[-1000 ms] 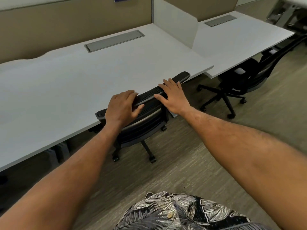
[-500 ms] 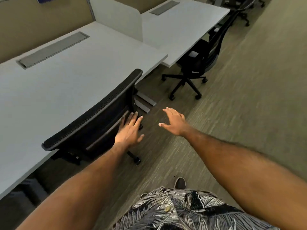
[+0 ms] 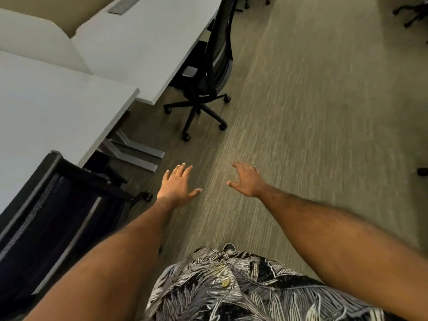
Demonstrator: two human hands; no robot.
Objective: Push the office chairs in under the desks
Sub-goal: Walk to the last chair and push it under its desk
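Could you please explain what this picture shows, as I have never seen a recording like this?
No machine here: a camera worn on a person's head looks down at their bare hands. The left hand and right hand are open above the carpet, holding nothing. At lower left, a black chair stands against the near desk. Ahead, a second chair stands beside the far desk, its wheeled base out on the carpet.

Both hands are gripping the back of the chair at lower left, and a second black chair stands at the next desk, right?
Not quite. The head view shows the left hand and right hand gripping nothing, open above the carpet, clear of the lower-left chair. The second black chair does stand at the next desk.
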